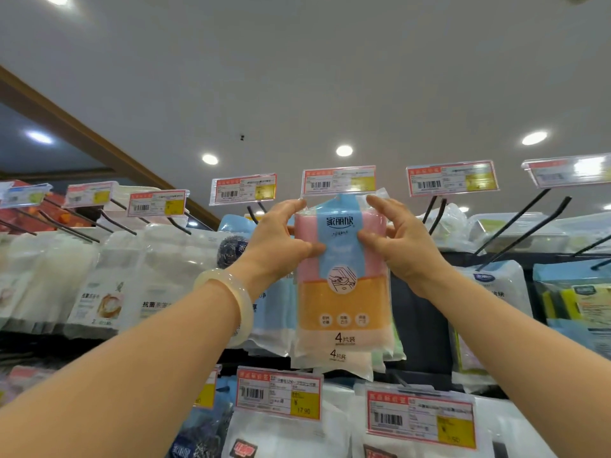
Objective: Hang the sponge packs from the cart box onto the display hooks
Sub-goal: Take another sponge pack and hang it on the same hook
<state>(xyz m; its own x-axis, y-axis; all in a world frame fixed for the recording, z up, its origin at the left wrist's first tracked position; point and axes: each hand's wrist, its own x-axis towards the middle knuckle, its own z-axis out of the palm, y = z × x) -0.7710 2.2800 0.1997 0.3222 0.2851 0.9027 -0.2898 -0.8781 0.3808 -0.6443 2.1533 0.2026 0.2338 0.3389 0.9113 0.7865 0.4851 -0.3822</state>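
Note:
A sponge pack (pixel 342 292) with pink, blue and orange panels is held upright high in front of the display. My left hand (pixel 277 241) grips its upper left edge, and my right hand (pixel 401 241) grips its upper right edge. The top of the pack sits just under a red and white price tag (pixel 339 180) that fronts a display hook; the hook itself is hidden behind tag and pack. More packs of the same kind show behind the front one. The cart box is out of view.
Black hooks (pixel 515 223) with price tags run left and right along the top row, carrying white bagged goods (pixel 109 276). A lower row of tags (pixel 279 396) and packs hangs below my arms. A pale bangle (pixel 236 302) circles my left wrist.

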